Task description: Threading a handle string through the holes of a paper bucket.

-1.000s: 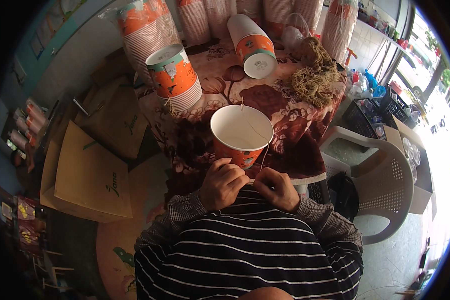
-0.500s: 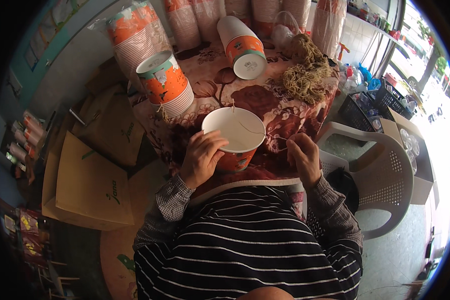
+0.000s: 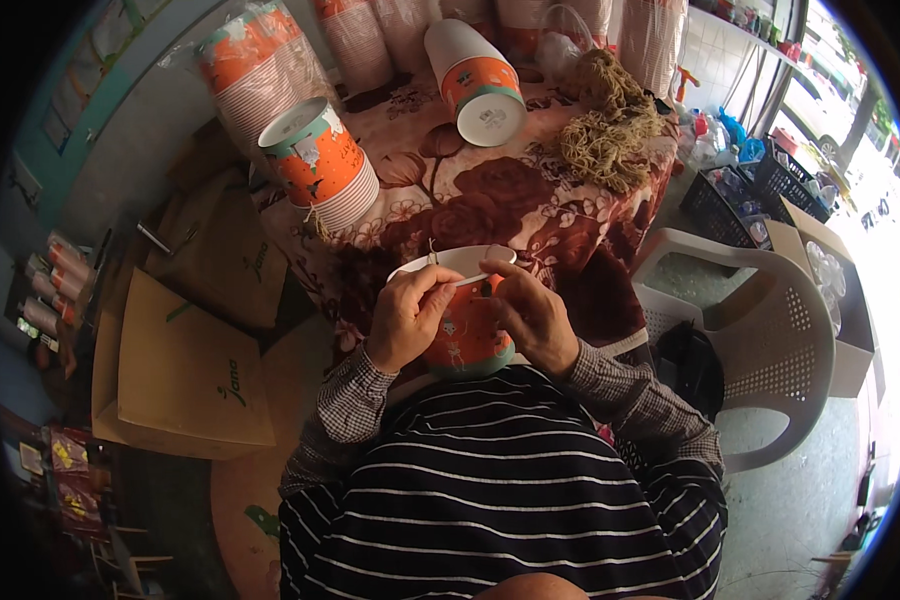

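A white-lined orange and green paper bucket [image 3: 460,345] stands at the near table edge, tilted toward me. At its near rim my left hand [image 3: 406,315] is closed, thumb and fingers gripping the edge. Beside it, on the rim's right part, my right hand [image 3: 535,318] is curled with fingertips at the bucket wall. The string it pinched half a second ago is mostly hidden by the fingers. A small loop of string [image 3: 432,255] shows at the far rim.
Farther left leans a stack of paper buckets [image 3: 325,165]; another stack [image 3: 475,85] lies at the back. A tangle of tan strings [image 3: 605,145] sits at back right. Wrapped bucket stacks [image 3: 355,45] line the far side. A plastic chair [image 3: 770,340] stands right, a cardboard box [image 3: 190,370] left.
The bucket has come nearer and turned, its wall now tilted toward me. My right hand has moved left from beside the bucket onto its rim, close to my left hand.
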